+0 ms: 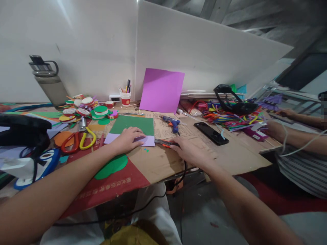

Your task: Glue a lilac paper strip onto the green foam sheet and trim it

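Your left hand (127, 137) lies flat, palm down, fingers spread a little and pressed onto a strip of lilac paper (149, 140). The strip runs left to right along the near edge of the green sheet (134, 124), its long axis going from 9 to 3 o'clock; its right end pokes out past your fingertips, its left end shows as a small corner by your wrist. That hand grips nothing; it only pins the paper to the cardboard mat (163, 160).

Your right hand (190, 152) sits at 3 o'clock of the strip, knuckles up, fingers curled together around the back of a utility knife (163, 143). The knife lies nearly level on the mat, its long axis close to 9–3, tip pointing toward 9 o'clock at the strip's right end, just beside it; whether the tip touches the paper you cannot tell. The forearm comes in from 5 o'clock, the left one from 7 o'clock.

At 9 o'clock of your left hand lie the scissors (79, 140) with red and yellow handles. At 12 o'clock of the knife is a blue glue gun (173, 123), and farther back a purple sheet (161, 89) leans upright against the white board (204, 51). A black phone (211, 133) lies at 2 o'clock of your right hand. Another person's forearm (293, 137) rests at the mat's right edge.
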Action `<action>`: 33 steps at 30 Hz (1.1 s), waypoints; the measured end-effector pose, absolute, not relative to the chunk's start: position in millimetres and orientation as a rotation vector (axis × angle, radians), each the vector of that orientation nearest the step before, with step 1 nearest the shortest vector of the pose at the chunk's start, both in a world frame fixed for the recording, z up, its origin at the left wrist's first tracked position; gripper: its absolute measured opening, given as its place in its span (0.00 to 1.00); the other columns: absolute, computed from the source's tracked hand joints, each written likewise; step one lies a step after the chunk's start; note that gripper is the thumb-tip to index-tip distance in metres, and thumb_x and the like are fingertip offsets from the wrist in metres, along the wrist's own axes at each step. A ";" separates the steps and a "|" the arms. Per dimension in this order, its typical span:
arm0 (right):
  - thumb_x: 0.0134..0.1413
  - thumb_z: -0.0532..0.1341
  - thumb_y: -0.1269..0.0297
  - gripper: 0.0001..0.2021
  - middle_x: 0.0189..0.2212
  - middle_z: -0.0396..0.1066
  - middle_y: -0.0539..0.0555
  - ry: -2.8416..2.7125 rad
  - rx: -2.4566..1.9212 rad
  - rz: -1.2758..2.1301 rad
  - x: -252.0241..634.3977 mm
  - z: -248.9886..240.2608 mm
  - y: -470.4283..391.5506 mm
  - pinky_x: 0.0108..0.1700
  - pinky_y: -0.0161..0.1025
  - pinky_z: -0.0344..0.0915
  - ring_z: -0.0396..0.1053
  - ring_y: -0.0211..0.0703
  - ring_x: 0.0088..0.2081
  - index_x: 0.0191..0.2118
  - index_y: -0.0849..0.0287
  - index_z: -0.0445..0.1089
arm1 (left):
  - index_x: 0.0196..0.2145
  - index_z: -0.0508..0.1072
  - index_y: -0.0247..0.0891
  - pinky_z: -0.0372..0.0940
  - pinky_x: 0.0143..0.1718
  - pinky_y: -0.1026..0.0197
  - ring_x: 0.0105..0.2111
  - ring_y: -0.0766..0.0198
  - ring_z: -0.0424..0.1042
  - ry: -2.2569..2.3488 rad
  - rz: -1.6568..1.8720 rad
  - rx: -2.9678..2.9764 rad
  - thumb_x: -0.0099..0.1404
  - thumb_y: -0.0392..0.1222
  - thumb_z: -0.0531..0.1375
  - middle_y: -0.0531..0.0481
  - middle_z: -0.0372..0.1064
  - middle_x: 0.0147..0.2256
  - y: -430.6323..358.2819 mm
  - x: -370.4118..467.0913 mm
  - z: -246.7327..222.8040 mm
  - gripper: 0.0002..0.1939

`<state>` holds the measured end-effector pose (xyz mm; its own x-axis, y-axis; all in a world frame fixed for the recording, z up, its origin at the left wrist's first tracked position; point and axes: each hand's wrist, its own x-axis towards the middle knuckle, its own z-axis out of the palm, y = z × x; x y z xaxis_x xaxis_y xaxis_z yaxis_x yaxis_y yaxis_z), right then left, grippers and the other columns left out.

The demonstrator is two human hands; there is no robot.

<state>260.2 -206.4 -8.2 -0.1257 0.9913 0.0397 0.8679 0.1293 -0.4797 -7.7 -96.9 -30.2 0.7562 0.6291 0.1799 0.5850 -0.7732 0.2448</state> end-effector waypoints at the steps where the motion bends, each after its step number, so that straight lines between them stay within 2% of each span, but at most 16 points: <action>1: 0.62 0.55 0.63 0.11 0.41 0.75 0.57 -2.050 -1.808 0.493 259.6 -8.5 -203.0 0.43 0.40 0.63 0.71 0.49 0.42 0.42 0.58 0.74 | 0.52 0.74 0.45 0.58 0.52 0.47 0.53 0.51 0.64 0.987 0.384 2.791 0.68 0.51 0.56 0.45 0.67 0.53 -97.2 -7.2 -30.3 0.18; 5: 0.58 0.57 0.67 0.08 0.36 0.75 0.56 -2.022 -1.808 0.479 257.9 -7.5 -186.0 0.37 0.37 0.61 0.70 0.45 0.38 0.37 0.59 0.73 | 0.52 0.74 0.44 0.58 0.52 0.47 0.53 0.50 0.65 1.110 0.431 2.808 0.69 0.51 0.54 0.44 0.68 0.53 -98.7 -6.4 -31.3 0.18; 11: 0.58 0.57 0.60 0.10 0.24 0.71 0.49 -2.072 -1.812 0.813 266.0 1.5 -163.1 0.24 0.34 0.56 0.65 0.39 0.21 0.43 0.56 0.69 | 0.50 0.75 0.44 0.58 0.50 0.47 0.51 0.51 0.66 1.206 0.467 2.773 0.69 0.49 0.54 0.45 0.69 0.52 -103.7 -7.9 -31.8 0.17; 16: 0.53 0.57 0.68 0.13 0.26 0.70 0.49 -2.226 -1.685 0.840 274.0 9.6 -152.2 0.26 0.34 0.59 0.67 0.39 0.26 0.45 0.56 0.70 | 0.49 0.75 0.45 0.58 0.50 0.49 0.51 0.52 0.66 1.211 0.469 2.759 0.69 0.52 0.54 0.45 0.70 0.52 -107.3 -8.0 -30.6 0.17; 21: 0.58 0.53 0.64 0.10 0.21 0.63 0.46 -2.077 -1.639 0.989 272.1 7.4 -151.0 0.23 0.33 0.58 0.61 0.37 0.21 0.42 0.56 0.69 | 0.49 0.75 0.45 0.58 0.51 0.47 0.52 0.50 0.66 1.211 0.447 2.749 0.65 0.58 0.58 0.44 0.69 0.53 -109.3 -8.9 -26.7 0.21; 28: 0.58 0.54 0.65 0.11 0.23 0.61 0.46 -1.840 -1.576 1.147 274.7 -5.4 -157.5 0.20 0.31 0.54 0.56 0.33 0.19 0.45 0.57 0.68 | 0.51 0.75 0.45 0.58 0.53 0.46 0.53 0.50 0.65 1.246 0.447 2.770 0.64 0.58 0.59 0.45 0.68 0.53 -107.1 -10.5 -28.6 0.22; 33: 0.60 0.54 0.62 0.09 0.20 0.58 0.45 -1.889 -1.633 1.044 272.7 -4.8 -161.9 0.19 0.31 0.51 0.54 0.33 0.19 0.41 0.57 0.69 | 0.51 0.74 0.45 0.58 0.53 0.46 0.54 0.50 0.65 1.248 0.475 2.775 0.65 0.59 0.57 0.45 0.68 0.54 -104.7 -10.4 -32.0 0.23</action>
